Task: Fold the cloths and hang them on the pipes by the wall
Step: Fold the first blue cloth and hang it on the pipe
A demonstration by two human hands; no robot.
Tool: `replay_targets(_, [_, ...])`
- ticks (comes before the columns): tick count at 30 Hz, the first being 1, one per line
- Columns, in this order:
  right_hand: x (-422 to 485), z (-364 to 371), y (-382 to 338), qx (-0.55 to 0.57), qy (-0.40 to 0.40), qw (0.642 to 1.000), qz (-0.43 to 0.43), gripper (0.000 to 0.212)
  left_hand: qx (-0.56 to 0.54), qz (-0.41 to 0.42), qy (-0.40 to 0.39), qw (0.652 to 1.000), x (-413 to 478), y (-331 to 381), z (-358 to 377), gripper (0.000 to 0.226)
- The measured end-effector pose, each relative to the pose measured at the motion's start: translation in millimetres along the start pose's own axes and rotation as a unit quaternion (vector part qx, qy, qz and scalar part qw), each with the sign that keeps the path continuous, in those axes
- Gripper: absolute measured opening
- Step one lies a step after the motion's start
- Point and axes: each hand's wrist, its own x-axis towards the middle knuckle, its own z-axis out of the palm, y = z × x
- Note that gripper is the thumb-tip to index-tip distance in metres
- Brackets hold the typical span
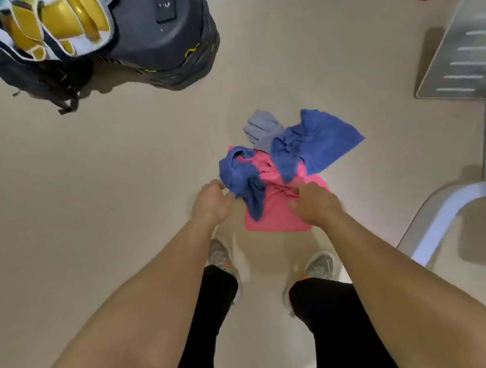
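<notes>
The pink cloth [278, 215] lies spread on the beige floor [149, 161], just ahead of the person's left shoe [219, 255] and right shoe [322, 264]. A small blue cloth [241, 175] sits crumpled over the pink cloth's left part, and a big blue cloth [321, 142] overlaps its far right corner. A grey cloth [261, 125] lies just beyond the pink cloth, partly under the big blue one. The left hand [213, 204] is at the pink cloth's left side, fingers curled against the small blue cloth's edge; I cannot tell if it has a hold. The right hand [315, 203] is on the pink cloth's right part, fingers bent into bunched folds, gripping it. Far left of the pink cloth stands a dark bag [164, 40] with yellow gloves [50, 25]. To its right stands a white frame [449, 222].
</notes>
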Motion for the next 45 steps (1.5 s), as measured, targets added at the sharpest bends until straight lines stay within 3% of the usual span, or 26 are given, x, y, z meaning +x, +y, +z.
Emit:
replay_targets(3, [90,63,13,0.021,0.039,0.999,-0.029,0.02,-0.015,-0.01,0.011,1.0,91,-23,56,0.036])
replay_targets(6, [167,126,25,-0.03,0.024,0.998,-0.048,0.03,-0.015,-0.018,0.024,0.999,182,-48,117,0.04])
replay_targets(11, [265,195,42,-0.074,0.045,0.991,-0.101,0.03,-0.065,-0.001,0.168,0.984,299,-64,181,0.058])
replay_targets(14, [302,203,42,-0.085,0.073,0.985,-0.128,0.03,-0.091,0.009,0.222,0.971,347,-71,190,0.041])
replay_targets(17, [319,191,36,-0.047,0.022,0.987,-0.155,0.029,-0.075,0.047,0.214,0.973,367,-78,182,0.019])
replay_targets(19, [311,170,29,0.005,-0.009,0.987,-0.162,0.025,-0.088,0.084,0.189,0.974,354,-77,168,0.018])
replay_targets(22, [279,127,14,0.092,0.055,0.981,-0.16,0.022,-0.056,0.142,0.121,0.981,310,-51,136,0.014])
replay_targets(26, [227,80,-3,0.098,0.14,0.965,-0.2,0.056,-0.076,0.282,-0.028,0.956,237,6,94,0.017])
replay_targets(28, [207,69,-3,0.098,0.126,0.959,-0.233,0.044,-0.081,0.345,-0.08,0.932,211,24,81,0.018])
replay_targets(30, [195,64,5,0.105,0.142,0.955,-0.24,0.011,-0.074,0.373,-0.085,0.921,200,29,76,0.014])
replay_targets(31, [193,62,12,0.11,0.151,0.955,-0.229,0.006,-0.083,0.378,-0.074,0.919,200,30,75,0.012])
replay_targets(35, [186,45,36,0.177,0.156,0.953,-0.19,0.028,-0.082,0.384,-0.005,0.92,214,25,77,0.015])
replay_targets(38, [164,17,22,0.211,0.167,0.945,-0.186,0.023,-0.066,0.355,-0.01,0.932,203,20,74,0.019])
replay_targets(40, [131,-12,-1,0.213,0.159,0.945,-0.192,0.023,-0.056,0.323,-0.016,0.945,172,23,54,0.013])
replay_targets(43, [56,-71,-38,0.229,0.149,0.944,-0.186,0.022,-0.06,0.301,-0.015,0.952,102,34,-1,0.021])
replay_targets(45, [-5,-123,-61,0.25,0.169,0.935,-0.186,0.019,-0.086,0.269,-0.002,0.959,45,46,-48,0.01])
